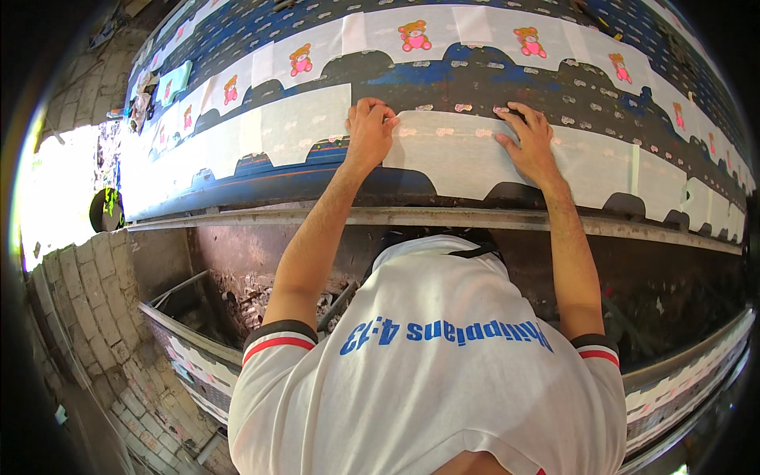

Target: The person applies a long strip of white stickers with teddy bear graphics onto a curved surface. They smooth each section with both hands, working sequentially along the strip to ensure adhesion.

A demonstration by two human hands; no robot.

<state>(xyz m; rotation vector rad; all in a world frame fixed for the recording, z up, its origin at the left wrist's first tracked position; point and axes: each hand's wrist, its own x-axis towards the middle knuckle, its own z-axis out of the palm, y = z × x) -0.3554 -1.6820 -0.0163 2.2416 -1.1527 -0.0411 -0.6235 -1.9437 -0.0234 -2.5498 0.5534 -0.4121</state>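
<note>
A white cut cloth panel [467, 174] with curved notches along its near edge lies on the dark, blue-stained long table in front of me. My left hand [369, 133] is at the panel's far left corner, its fingers bent and drawn together around that corner. Along the far edge rests my right hand [529, 142], thumb and forefinger stretched apart on the cloth. To the left lies another white panel [305, 119], separated from this one by a gap of dark tabletop. Beyond is a row of white panels printed with brown teddy bears [414, 36] holding pink hearts.
A metal rail [443, 218] runs along the table's near edge, just before my body. Behind me stands another long table [190, 360] with printed cloth. Brick paving [95, 301] shows at the left. Crumpled cloths [142, 103] lie at the table's left end.
</note>
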